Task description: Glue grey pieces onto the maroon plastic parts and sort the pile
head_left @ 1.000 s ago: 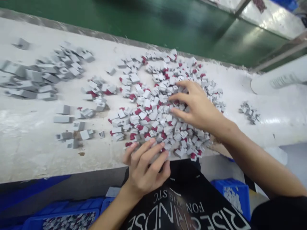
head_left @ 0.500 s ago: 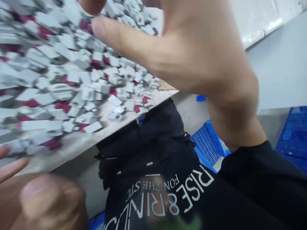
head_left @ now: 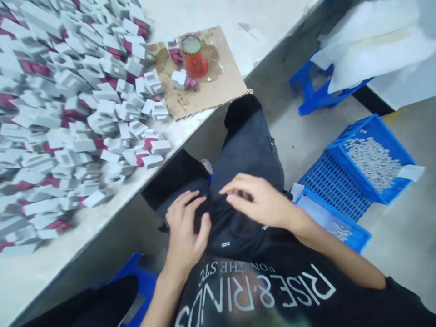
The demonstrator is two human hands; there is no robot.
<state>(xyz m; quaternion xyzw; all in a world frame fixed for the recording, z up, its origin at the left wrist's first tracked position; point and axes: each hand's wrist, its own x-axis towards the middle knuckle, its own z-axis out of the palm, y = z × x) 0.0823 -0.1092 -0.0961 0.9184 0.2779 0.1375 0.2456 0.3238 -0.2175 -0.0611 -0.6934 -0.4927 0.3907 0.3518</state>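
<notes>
The light is bright and even, with only soft shadows. The white worktop (head_left: 218, 18) looks washed out at the top. The small grey pieces (head_left: 51, 113) on the left are smeared with blur. The edges look stretched.

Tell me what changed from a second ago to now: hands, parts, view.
Both hands left the pile of grey and red parts on the table and came down to the lap: the left hand and right hand now rest on dark clothing, grips open, holding nothing visible. The view swung down and right, bringing blue crates into sight. The pile stayed on the table.
</notes>
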